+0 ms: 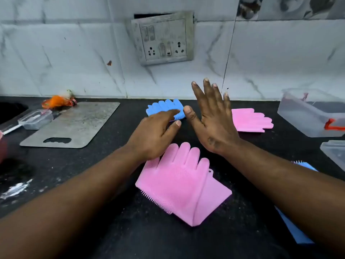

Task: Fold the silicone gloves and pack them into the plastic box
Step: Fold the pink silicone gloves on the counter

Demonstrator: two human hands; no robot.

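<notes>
Four silicone gloves lie on the black table [65, 174] in our head view. Nearest to us, between both forearms, we see the folded pink glove [179, 184], doubled over with its bristles showing along the left edge and its fingers pointing toward the wall. Behind it, near the wall, lies the blue glove [164, 107], and to the right of that the second pink glove [252, 120] lies flat, fingers to the right. A second blue glove [298, 232] is largely hidden under the right forearm.

Our left hand [155, 137] is relaxed and loosely extended, holding nothing; its heel overlaps the folded pink glove's outer finger, and its index finger reaches over the blue glove, though we cannot tell whether it touches. Our right hand [212, 120] is raised with fingers spread wide, back toward us, gripping nothing.

At the far right stands the clear plastic box [298, 118] with a red latch, well apart from the folded pink glove. On the left lie a metal cutting board [74, 124] and a small clear container [35, 118]. A switchboard [164, 38] is on the tiled wall.
</notes>
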